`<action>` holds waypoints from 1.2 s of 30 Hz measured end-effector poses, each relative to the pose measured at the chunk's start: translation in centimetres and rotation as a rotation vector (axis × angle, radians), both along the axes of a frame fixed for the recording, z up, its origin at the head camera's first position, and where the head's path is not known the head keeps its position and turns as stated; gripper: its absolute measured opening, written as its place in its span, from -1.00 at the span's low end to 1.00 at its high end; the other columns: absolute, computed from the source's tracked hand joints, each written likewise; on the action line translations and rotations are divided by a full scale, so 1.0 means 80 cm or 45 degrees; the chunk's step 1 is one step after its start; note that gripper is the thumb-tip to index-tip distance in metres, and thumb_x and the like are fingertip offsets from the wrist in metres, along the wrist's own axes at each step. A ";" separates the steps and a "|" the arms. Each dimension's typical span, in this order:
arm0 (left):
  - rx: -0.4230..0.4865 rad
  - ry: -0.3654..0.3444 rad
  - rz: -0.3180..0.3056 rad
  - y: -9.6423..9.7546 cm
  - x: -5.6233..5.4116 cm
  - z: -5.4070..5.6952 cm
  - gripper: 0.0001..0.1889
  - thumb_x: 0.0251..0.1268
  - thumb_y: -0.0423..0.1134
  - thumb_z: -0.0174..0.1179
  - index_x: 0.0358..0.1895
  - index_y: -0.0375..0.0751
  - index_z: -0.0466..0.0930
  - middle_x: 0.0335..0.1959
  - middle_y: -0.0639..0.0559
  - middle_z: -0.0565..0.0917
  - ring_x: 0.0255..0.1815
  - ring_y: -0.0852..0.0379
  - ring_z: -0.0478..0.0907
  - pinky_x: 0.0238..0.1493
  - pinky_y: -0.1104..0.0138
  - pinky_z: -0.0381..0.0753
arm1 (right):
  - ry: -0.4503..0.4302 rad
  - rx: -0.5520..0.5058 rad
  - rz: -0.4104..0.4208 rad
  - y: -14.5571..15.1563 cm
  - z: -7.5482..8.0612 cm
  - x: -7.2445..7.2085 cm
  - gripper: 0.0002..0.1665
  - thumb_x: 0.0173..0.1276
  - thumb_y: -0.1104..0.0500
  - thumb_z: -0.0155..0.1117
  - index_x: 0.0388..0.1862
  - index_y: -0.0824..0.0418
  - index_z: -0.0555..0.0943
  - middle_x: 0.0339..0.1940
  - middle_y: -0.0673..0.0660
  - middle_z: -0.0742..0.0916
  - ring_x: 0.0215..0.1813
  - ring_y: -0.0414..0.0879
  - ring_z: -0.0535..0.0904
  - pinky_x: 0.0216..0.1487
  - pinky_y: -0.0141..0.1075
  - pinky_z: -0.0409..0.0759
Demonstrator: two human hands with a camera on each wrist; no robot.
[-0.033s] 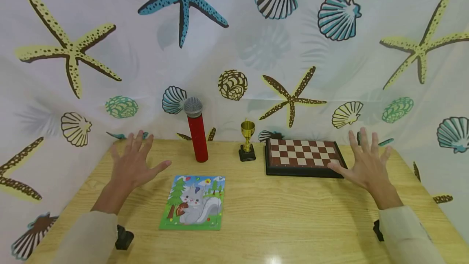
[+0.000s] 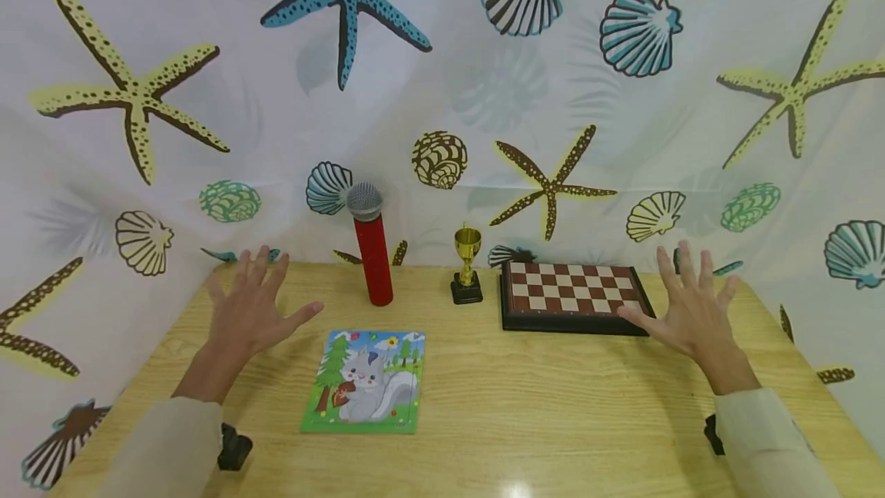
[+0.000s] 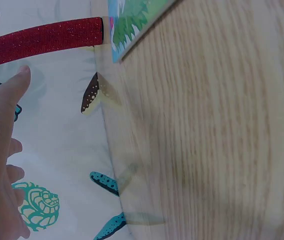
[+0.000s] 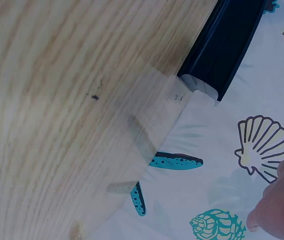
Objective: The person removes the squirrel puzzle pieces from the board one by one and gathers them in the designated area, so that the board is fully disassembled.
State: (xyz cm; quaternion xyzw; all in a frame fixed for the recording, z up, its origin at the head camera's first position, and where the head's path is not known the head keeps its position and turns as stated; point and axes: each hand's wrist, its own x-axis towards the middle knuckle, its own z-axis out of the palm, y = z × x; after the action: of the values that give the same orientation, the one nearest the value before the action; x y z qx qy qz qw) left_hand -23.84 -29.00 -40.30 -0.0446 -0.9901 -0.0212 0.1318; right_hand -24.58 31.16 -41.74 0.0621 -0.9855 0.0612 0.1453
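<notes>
My left hand (image 2: 250, 306) is held over the left side of the table, fingers spread and holding nothing. Closest to it are a squirrel picture puzzle (image 2: 365, 383), lying flat, and a red microphone (image 2: 374, 260) with a silver mesh head, standing upright. In the left wrist view the thumb lies near the red handle (image 3: 47, 40). Over the right side hovers my right hand (image 2: 691, 312), also spread and free of any object. Its thumb overlaps the right end of a brown-and-white chessboard (image 2: 570, 288) with a black case. Between microphone and chessboard stands a small gold trophy cup (image 2: 467, 248).
A wooden table (image 2: 539, 406) carries everything. Behind it hangs a white cloth (image 2: 442, 98) printed with starfish and shells, meeting the table's back edge. Black devices (image 2: 233, 448) sit under both wrists, beside the beige sleeves (image 2: 162, 448).
</notes>
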 end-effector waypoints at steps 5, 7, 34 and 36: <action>0.027 -0.023 -0.006 -0.002 0.001 -0.001 0.07 0.06 0.51 -0.07 0.48 -0.23 0.04 0.48 -0.40 0.03 0.46 -0.45 -0.10 0.22 -0.49 -0.30 | -0.001 0.005 0.003 -0.002 0.002 0.002 0.36 0.03 -0.57 0.12 0.56 -0.03 -0.32 0.57 0.27 -0.21 0.50 0.45 -0.32 0.15 0.60 -0.36; 0.026 -0.036 -0.009 -0.004 0.002 -0.001 0.08 0.07 0.52 -0.08 0.49 -0.22 -0.01 0.49 -0.39 0.00 0.47 -0.44 -0.13 0.23 -0.49 -0.30 | 0.003 0.006 0.002 -0.002 0.003 0.003 0.36 0.03 -0.57 0.12 0.56 -0.03 -0.32 0.57 0.27 -0.21 0.51 0.45 -0.32 0.15 0.59 -0.35; 0.045 -0.055 -0.056 -0.004 0.019 0.008 0.08 0.07 0.48 0.00 0.49 -0.24 -0.03 0.49 -0.38 -0.02 0.50 -0.41 -0.23 0.19 -0.51 -0.28 | -0.049 -0.003 0.046 -0.033 0.009 0.011 0.34 0.03 -0.56 0.14 0.57 0.01 -0.23 0.58 0.24 -0.16 0.54 0.38 -0.31 0.19 0.57 -0.33; 0.038 -0.066 -0.060 -0.004 0.020 0.010 0.08 0.07 0.48 0.00 0.49 -0.24 -0.03 0.50 -0.38 -0.03 0.50 -0.41 -0.23 0.20 -0.51 -0.29 | -0.052 -0.012 0.071 -0.045 0.010 0.011 0.34 0.02 -0.56 0.14 0.57 0.02 -0.19 0.58 0.24 -0.15 0.54 0.37 -0.30 0.21 0.55 -0.32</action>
State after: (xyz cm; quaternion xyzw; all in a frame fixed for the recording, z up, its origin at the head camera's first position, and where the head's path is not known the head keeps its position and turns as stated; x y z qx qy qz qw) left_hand -22.22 -29.29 -39.49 -0.0653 -0.9914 -0.0403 0.1064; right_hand -23.72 27.55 -40.93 0.0874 -0.9859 0.0709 0.1239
